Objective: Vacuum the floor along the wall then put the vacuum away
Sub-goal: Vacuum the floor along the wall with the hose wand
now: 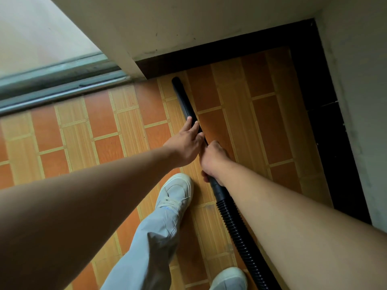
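Head view: A person works a black vacuum wand (184, 100) over the orange-and-tan tiled floor (100, 141), its tip just beside the dark skirting (230, 54) at the foot of the pale wall (188, 26), close to where a sliding-door track (58, 86) meets the wall's corner. The left hand (185, 144) lies on the upper side of the wand with its fingers (189, 120) laid straight along the tube, steadying it rather than wrapping it; the thumb is hidden, so whether it hooks beneath cannot be told. The right hand (213, 161) is clenched round the wand's lower end, just above where the ribbed hose (236, 231) joins and trails back past the person's right forearm. A pale shoe (178, 191) is planted beside the wand, a second shoe (230, 278) near the hose at the bottom edge. Judged from this, the job is in its first half: the wand is at the wall edge, with the skirting running on along the right-hand wall not yet reached by the tip. The vacuum's body is out of view, and putting it away remains to be done.
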Demonstrator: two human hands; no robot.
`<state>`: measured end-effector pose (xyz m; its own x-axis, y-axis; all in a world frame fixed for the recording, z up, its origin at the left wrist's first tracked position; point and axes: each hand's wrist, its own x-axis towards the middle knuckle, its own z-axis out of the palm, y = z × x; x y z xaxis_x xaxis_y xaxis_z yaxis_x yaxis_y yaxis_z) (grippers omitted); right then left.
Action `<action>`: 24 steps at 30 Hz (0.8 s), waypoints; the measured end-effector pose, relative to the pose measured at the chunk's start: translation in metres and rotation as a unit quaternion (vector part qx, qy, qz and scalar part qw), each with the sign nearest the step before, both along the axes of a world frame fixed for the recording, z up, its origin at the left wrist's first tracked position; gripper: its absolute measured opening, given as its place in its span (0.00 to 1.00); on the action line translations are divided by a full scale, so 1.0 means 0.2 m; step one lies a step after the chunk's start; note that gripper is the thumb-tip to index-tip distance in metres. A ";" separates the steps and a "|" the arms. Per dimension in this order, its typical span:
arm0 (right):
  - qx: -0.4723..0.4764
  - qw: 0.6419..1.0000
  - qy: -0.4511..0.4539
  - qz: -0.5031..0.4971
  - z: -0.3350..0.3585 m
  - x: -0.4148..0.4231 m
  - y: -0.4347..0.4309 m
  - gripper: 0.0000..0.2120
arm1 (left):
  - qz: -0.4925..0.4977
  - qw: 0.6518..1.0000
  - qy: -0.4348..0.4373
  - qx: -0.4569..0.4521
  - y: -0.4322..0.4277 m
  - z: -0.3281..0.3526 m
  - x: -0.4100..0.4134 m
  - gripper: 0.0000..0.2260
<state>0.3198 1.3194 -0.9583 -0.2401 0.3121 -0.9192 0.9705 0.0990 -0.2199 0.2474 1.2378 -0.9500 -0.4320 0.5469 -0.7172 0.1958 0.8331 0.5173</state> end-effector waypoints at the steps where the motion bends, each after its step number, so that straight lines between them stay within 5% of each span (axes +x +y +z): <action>1: 0.000 1.000 0.009 0.007 0.00 0.02 0.00 0.16 | -0.002 1.000 -0.003 -0.001 0.00 0.00 0.01 0.26; 24: -0.025 0.996 0.050 0.073 -0.02 -0.09 -0.13 0.13 | 0.046 0.999 0.005 -0.029 -0.17 -0.03 -0.09 0.26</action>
